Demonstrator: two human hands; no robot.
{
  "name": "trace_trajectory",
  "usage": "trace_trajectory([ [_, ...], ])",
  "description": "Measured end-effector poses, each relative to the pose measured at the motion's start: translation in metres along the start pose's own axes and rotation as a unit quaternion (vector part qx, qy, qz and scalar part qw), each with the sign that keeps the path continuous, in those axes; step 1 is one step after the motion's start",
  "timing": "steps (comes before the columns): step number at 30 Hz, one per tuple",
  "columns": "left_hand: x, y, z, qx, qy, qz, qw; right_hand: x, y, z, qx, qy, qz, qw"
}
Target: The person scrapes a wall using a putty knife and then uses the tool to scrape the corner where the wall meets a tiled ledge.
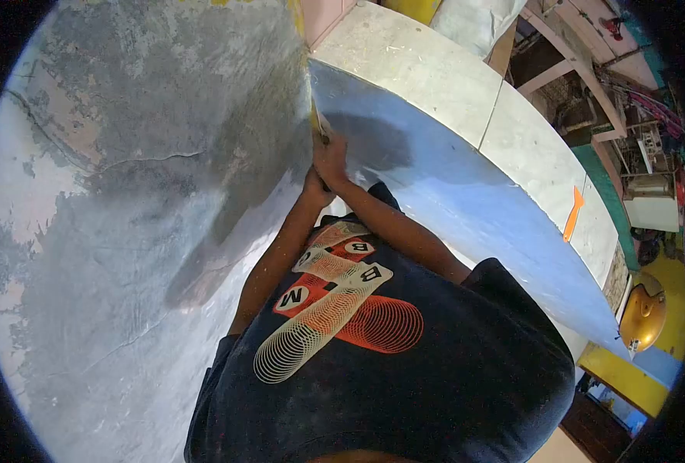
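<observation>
So, R hand (329, 157) is gripping a thin tool (324, 125), fingers closed, at blue panel's (466, 201) edge nr grey wall (126, 154). L hand (317, 187) is touching R hand; can't tell its grip. Orange scraper (573, 214) is lying beyond blue panel's curved edge.

dark T-shirt (466, 370) | chest print (377, 324) reads "B" (359, 248) at picture top, "B" (371, 274) below, "M" (293, 298) lower left | fourth character (304, 259) unclear

Orange tool (574, 214) on a pale ledge (435, 69), crumpled white sheet (473, 25), golden object (643, 318), probably a helmet
</observation>
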State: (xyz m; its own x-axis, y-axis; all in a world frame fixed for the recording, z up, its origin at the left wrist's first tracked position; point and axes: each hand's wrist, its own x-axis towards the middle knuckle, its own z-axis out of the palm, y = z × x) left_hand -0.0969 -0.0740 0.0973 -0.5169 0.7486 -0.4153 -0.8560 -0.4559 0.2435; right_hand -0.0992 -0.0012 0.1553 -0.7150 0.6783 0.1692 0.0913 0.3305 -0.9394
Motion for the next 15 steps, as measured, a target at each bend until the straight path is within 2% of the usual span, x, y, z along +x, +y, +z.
trace_trajectory([
  [2, 0.011, -0.006, -0.026, -0.103, 0.032, -0.123, 0.987, -0.009, 0.008, -0.002, -0.029, 0.021, 0.033, 0.999],
  [3, 0.009, -0.007, -0.020, -0.100, 0.029, -0.123, 0.987, -0.008, 0.008, -0.005, -0.027, 0.024, 0.031, 0.999],
  [5, 0.003, -0.010, -0.011, -0.065, 0.095, -0.107, 0.988, -0.007, 0.009, -0.009, -0.061, -0.053, 0.051, 0.995],
  [6, 0.003, -0.005, -0.005, -0.060, 0.090, -0.106, 0.988, -0.004, 0.008, -0.006, -0.058, -0.048, 0.046, 0.996],
  [8, -0.002, 0.000, 0.005, -0.003, 0.001, -0.014, 1.000, -0.006, -0.005, -0.007, -0.040, 0.020, -0.035, 0.998],
  [9, -0.011, -0.001, 0.014, 0.022, -0.038, 0.030, 0.999, -0.006, -0.025, -0.014, -0.042, 0.019, -0.029, 0.999],
  [10, -0.017, -0.001, 0.020, 0.019, -0.033, 0.028, 0.999, -0.003, -0.050, -0.021, 0.012, -0.002, -0.012, 1.000],
  [11, -0.020, 0.002, 0.025, 0.218, -0.061, 0.163, 0.960, -0.002, -0.062, -0.023, 0.066, -0.023, 0.005, 0.998],
  [13, -0.017, 0.005, 0.014, 0.403, -0.079, 0.284, 0.866, 0.001, -0.056, -0.016, 0.080, -0.022, 0.014, 0.996],
  [14, -0.013, 0.008, 0.007, 0.254, -0.059, 0.180, 0.949, 0.002, -0.052, -0.013, 0.095, -0.018, 0.016, 0.995],
  [15, -0.008, 0.009, -0.002, 0.094, -0.040, 0.073, 0.992, 0.000, -0.039, -0.007, 0.095, -0.022, 0.016, 0.995],
])
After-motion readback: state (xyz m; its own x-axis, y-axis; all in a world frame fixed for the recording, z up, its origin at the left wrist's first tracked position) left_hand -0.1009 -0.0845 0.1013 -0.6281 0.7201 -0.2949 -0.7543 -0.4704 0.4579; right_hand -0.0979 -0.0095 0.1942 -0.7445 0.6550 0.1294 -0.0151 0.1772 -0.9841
